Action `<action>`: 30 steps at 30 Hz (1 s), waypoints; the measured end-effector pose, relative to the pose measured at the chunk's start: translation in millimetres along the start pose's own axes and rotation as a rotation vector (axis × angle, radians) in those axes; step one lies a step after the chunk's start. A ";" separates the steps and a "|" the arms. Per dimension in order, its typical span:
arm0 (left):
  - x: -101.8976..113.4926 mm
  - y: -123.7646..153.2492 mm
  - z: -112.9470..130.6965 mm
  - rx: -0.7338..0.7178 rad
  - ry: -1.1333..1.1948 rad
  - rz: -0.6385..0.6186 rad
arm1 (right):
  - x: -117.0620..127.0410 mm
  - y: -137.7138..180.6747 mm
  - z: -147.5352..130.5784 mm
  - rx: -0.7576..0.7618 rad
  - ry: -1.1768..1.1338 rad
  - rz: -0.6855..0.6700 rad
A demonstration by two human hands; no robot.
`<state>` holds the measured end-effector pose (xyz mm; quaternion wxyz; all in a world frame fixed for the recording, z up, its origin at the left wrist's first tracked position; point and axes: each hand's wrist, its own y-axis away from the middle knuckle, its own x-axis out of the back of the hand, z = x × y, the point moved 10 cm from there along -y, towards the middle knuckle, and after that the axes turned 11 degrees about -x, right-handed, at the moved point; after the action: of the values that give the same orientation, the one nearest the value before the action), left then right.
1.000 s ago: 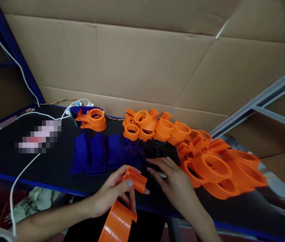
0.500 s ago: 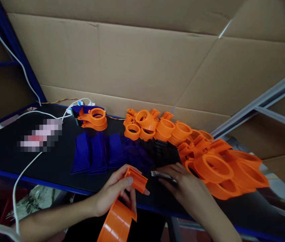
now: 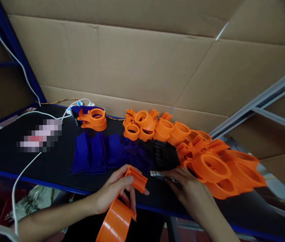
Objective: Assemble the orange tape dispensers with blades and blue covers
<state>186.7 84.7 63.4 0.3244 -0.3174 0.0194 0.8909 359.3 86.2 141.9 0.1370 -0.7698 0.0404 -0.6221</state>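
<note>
My left hand (image 3: 117,191) is closed around a curved orange plastic part (image 3: 122,211) at the near edge of the black tabletop (image 3: 56,168); the part's ridged end sticks up past my thumb and its wide body hangs below the edge. My right hand (image 3: 185,186) lies just to the right, fingers pinched on a small silvery metal piece (image 3: 158,174) that rests on the table. Directly behind both hands sit a dark purple heap (image 3: 137,156) and a stack of black parts (image 3: 166,154).
Three stacks of blue ridged parts (image 3: 97,153) stand left of the hands. Orange ring-shaped parts (image 3: 215,166) pile up at right and along the back (image 3: 154,126). A white cable (image 3: 21,178) crosses the table's left side. Cardboard sheets (image 3: 132,60) wall the back.
My right hand drew back from the black parts toward the table's near edge and closed on the small metal piece. The left hand kept its hold, and the orange part sank slightly.
</note>
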 end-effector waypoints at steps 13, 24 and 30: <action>1.5 -1.6 -1.7 0.013 0.019 0.024 | -7.2 -2.4 21.4 -0.116 -0.202 -0.093; -0.5 -0.4 0.3 0.011 -0.080 0.037 | 25.1 -12.7 -59.6 -0.062 -0.658 -0.161; -4.5 -1.2 5.4 -0.009 -0.099 0.025 | 25.8 -13.8 -64.6 -0.033 -0.541 -0.083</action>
<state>187.1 84.4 70.5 0.3122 -0.2740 0.0035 0.9096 300.9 83.0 182.1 0.1047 -0.9112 -0.0188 -0.3981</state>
